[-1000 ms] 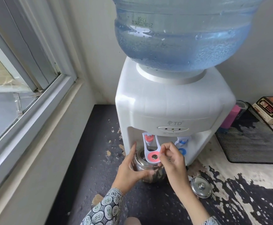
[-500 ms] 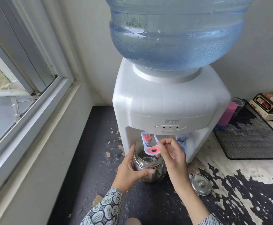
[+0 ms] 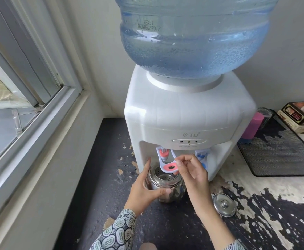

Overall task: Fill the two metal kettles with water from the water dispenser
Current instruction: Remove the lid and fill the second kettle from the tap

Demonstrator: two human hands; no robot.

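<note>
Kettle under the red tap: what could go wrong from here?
1. The kettle sits slightly forward of the red tap, so water might hit the rim and splash.
2. The right hand pinches the red lever near the spout; if that tap runs hot, fingers could be scalded.
3. The lid lies loose beside the right forearm and could be knocked.

Polished, mirror-bright metal kettle (image 3: 165, 186) and lid (image 3: 224, 204); glossy white plastic water dispenser (image 3: 189, 114); translucent blue plastic bottle (image 3: 192, 37); matt dark surface (image 3: 107, 159), its coating flaking.
</note>
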